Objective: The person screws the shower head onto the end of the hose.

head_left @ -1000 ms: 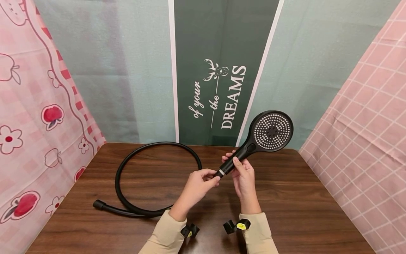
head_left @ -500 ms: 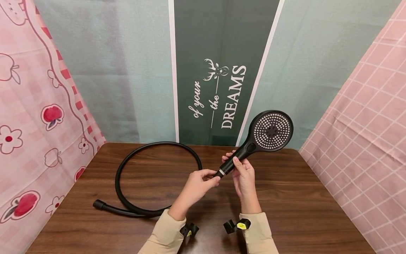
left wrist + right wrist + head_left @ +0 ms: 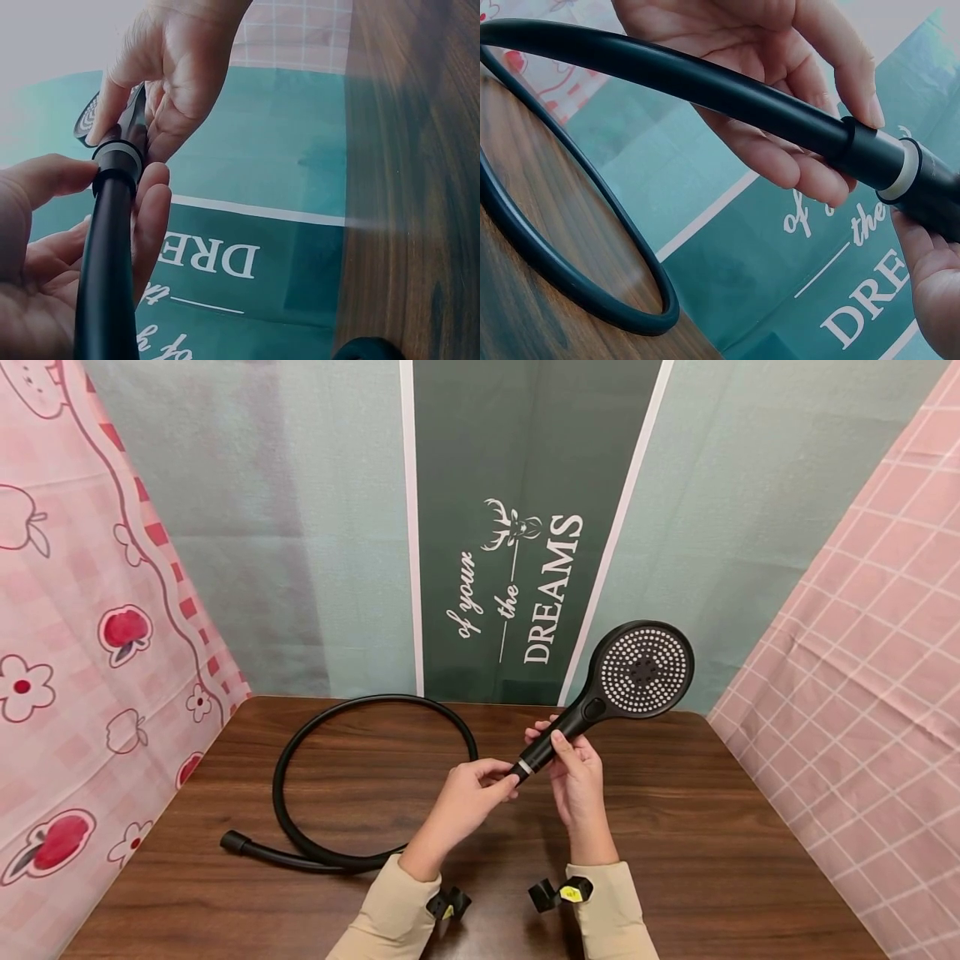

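A black handheld shower head [image 3: 643,668] with pale nozzles is held tilted above the table, its face toward the head camera. My right hand [image 3: 581,793] grips its handle, thumb on the front and fingers behind. At the handle's lower end, my left hand [image 3: 465,802] pinches the black connector [image 3: 874,157] of the shower hose [image 3: 705,86] between thumb and fingers. A pale ring [image 3: 905,172] shows between connector and handle, which line up. From the connector the hose passes beneath the left hand in the right wrist view; the head view hides that stretch.
The hose loops across the left of the wooden table [image 3: 675,843], its free end fitting [image 3: 235,843] near the left side. A green cloth [image 3: 345,527] hangs behind the table, with pink cloths at both sides. Each sleeve carries a black wrist mount [image 3: 561,893].
My left thumb and fingertips have shifted very slightly at the connector. The shower head, right hand and hose loop look unmoved.
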Motion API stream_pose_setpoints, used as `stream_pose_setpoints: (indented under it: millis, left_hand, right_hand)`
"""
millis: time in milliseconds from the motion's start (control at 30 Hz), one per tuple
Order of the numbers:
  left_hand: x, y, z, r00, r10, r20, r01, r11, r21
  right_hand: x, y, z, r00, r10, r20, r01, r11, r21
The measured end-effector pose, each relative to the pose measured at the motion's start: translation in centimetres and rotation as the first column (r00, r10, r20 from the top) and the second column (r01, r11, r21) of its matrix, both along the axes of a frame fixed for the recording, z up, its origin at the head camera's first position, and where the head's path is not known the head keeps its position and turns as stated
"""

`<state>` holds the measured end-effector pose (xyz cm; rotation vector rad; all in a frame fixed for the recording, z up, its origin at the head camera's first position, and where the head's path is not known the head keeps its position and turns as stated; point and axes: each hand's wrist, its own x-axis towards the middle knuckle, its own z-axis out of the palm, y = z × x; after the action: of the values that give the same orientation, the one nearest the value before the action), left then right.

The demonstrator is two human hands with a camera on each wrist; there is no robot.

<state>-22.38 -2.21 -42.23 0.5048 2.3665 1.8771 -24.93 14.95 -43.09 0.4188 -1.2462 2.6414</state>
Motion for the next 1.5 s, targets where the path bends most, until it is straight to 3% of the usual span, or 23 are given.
stream_pose_setpoints:
  millis: [367,733,1500]
  left_hand:
    - [-0.01,-0.01,0.09,0.999,0.038,-0.032,-0.039,0.999,-0.037]
    - [0.09,-0.17,0.17,1.000,0.000,0.010,0.000,1.000,0.005]
    - [0.25,-0.08,0.10,1.000,0.010,0.000,-0.010,1.000,-0.021]
  right_hand:
    - [-0.28,-0.05,-0.19,1.000,-0.005,-0.020,0.005,1.000,0.008]
    - [-0.26,-0.09,0.15,1.000,0.001,0.001,-0.001,1.000,0.007]
    - [-0.06,-0.03,-0.13,1.000,0.003,-0.003,-0.003,1.000,-0.006]
